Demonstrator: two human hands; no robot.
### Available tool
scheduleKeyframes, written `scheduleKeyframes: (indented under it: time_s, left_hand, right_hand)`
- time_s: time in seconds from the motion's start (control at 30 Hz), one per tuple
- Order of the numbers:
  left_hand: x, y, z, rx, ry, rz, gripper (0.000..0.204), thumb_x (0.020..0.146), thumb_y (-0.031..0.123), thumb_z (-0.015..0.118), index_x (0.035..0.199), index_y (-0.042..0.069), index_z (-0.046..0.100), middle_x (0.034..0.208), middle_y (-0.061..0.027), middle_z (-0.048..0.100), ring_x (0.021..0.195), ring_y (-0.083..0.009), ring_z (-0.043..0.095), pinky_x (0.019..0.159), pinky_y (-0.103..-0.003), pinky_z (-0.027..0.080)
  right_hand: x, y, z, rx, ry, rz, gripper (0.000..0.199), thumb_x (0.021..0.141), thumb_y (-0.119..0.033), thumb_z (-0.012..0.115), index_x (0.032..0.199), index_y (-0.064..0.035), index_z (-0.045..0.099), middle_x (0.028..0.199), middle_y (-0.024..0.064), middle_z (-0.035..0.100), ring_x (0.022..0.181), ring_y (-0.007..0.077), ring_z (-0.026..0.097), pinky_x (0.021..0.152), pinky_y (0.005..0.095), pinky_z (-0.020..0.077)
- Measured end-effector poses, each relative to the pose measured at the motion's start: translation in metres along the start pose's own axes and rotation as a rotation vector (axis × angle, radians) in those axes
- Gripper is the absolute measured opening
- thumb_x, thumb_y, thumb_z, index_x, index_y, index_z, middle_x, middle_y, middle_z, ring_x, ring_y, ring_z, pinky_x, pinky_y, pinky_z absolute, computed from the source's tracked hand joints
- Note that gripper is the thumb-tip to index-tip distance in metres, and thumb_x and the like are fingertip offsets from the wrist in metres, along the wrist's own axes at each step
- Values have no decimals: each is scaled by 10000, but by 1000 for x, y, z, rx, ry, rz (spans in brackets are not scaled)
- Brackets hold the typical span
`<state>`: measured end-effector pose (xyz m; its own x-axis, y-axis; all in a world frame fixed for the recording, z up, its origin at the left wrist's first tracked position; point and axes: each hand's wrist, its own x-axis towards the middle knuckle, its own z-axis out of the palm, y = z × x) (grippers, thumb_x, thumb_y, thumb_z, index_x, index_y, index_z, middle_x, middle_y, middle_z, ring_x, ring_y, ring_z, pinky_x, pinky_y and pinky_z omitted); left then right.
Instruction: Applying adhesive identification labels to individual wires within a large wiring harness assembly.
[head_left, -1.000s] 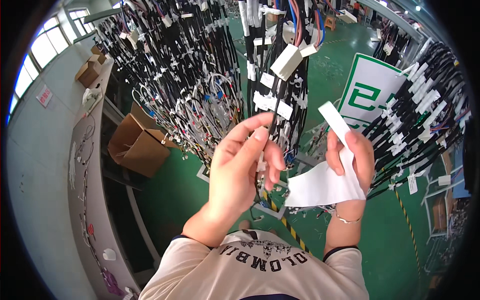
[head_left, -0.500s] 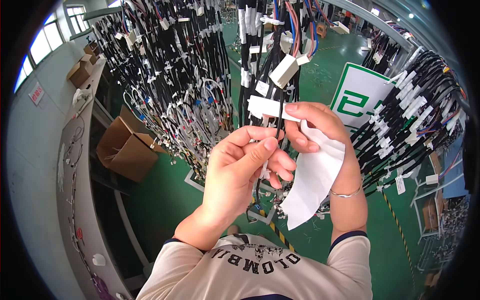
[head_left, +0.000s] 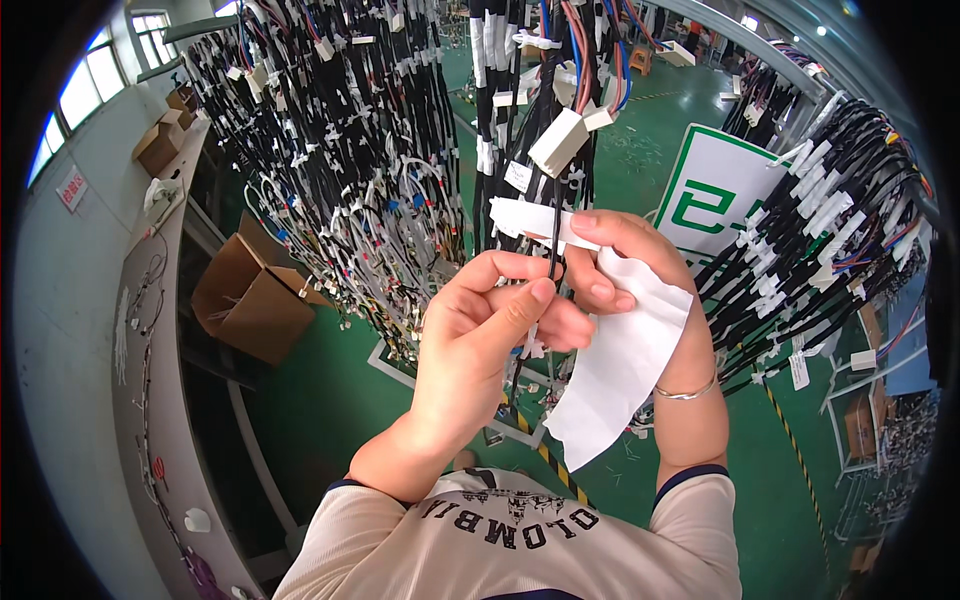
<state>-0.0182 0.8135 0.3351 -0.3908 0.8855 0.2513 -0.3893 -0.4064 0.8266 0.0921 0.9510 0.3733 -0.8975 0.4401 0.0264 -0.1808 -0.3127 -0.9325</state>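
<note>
In front of my chest, my left hand [head_left: 468, 325] pinches a thin black cable [head_left: 556, 192] between thumb and forefinger, its other fingers curled loosely. My right hand [head_left: 640, 247] grips the right end of a narrow white label strip [head_left: 515, 217], which lies across the cable just above my left fingertips. Whether the strip sticks to the cable I cannot tell. A larger crumpled white paper sheet [head_left: 628, 350] hangs from my right hand in front of the wrist. Above the strip, a white block connector [head_left: 560, 142] hangs among red, blue and black wires.
Dense hanging bundles of black wire harnesses [head_left: 340, 130] stand at the left, more harnesses [head_left: 800, 215] at the right. A green-edged white sign [head_left: 705, 185] hangs behind my right hand. A cardboard box [head_left: 245, 300] sits beside the long bench [head_left: 150, 420] at the left.
The label strip's free left end has dipped slightly and now curves. The paper sheet has swung a little down and left. Both hands keep their hold.
</note>
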Motion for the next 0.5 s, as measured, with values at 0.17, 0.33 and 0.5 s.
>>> scheduleKeyframes:
  time_s: [0.17,0.33,0.5]
  left_hand:
    - [5,5,10,12,42,53,228,987,21,512,1207,-12,462,924,-94,642,757,-164,661,650,-292,545]
    - [13,3,8,120,24,31,231,986,43,537,1213,0,535,796,-44,639,526,-39,501,417,-179,350]
    - [13,-5,5,143,108,56,224,982,54,559,1196,-8,583,749,-23,633,512,-12,454,428,-167,307]
  right_hand:
    - [7,-3,-5,-71,6,-15,391,956,-235,525,622,-31,501,530,24,473,411,38,350,413,191,290]
    - [11,-5,-16,-79,-105,7,356,970,-260,562,702,-26,578,558,32,529,394,39,388,386,197,305]
    - [6,-11,-18,-128,-150,49,317,977,-246,551,774,-10,608,580,39,558,409,33,400,392,195,311]
